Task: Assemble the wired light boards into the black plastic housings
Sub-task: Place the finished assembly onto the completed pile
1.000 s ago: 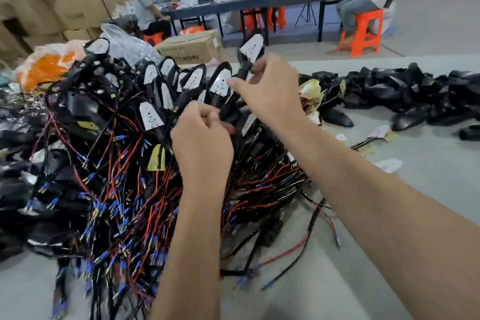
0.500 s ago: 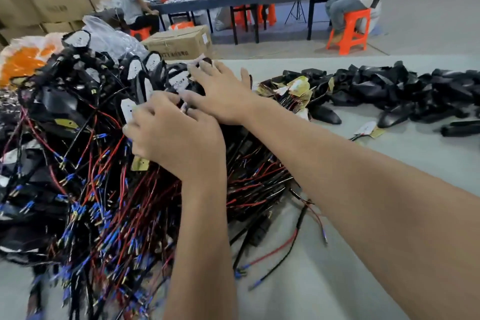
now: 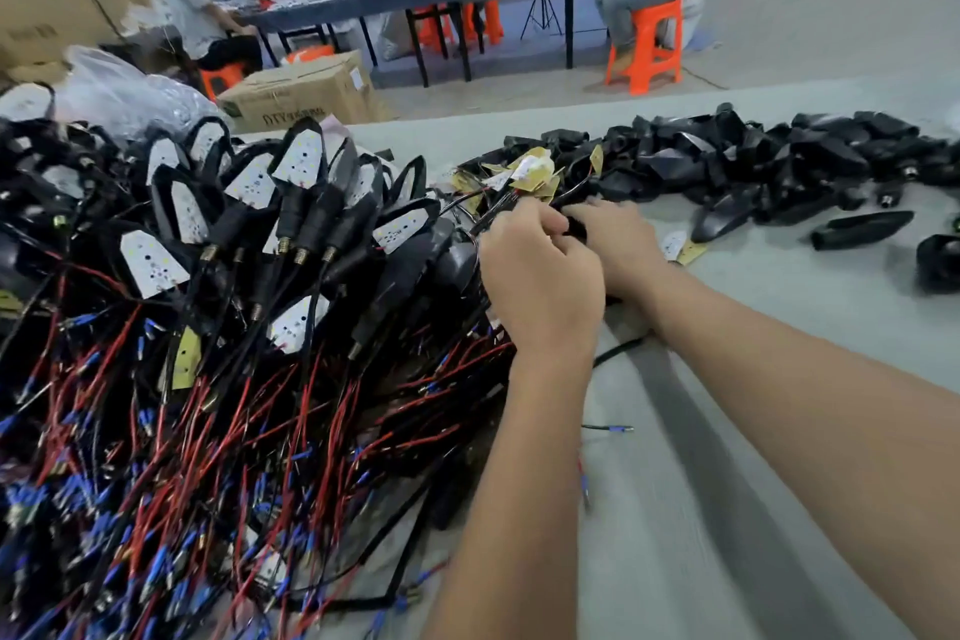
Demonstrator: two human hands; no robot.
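Observation:
A big heap of black housings fitted with white light boards [image 3: 304, 160] and red and black wires [image 3: 291, 411] covers the left of the grey table [image 3: 727, 457]. Empty black housings [image 3: 737, 156] lie piled at the right. Loose light boards with yellow backing [image 3: 527, 170] sit between the two piles. My left hand [image 3: 540, 281] is curled just in front of them and pinches their thin wires [image 3: 493, 217]. Right beside it, my right hand [image 3: 621, 250] is curled round a black housing [image 3: 575, 226], mostly hidden by the fingers.
Single housings [image 3: 860, 230] and a loose board [image 3: 675, 244] lie on the table to the right. Behind the table stand a cardboard box [image 3: 296, 94] and a clear plastic bag [image 3: 114, 88]. People sit on orange stools [image 3: 647, 47] at a dark bench.
Both hands have left the heap of finished units and moved right to the loose boards. They were lying flat on the heap and are now curled round wires and a housing.

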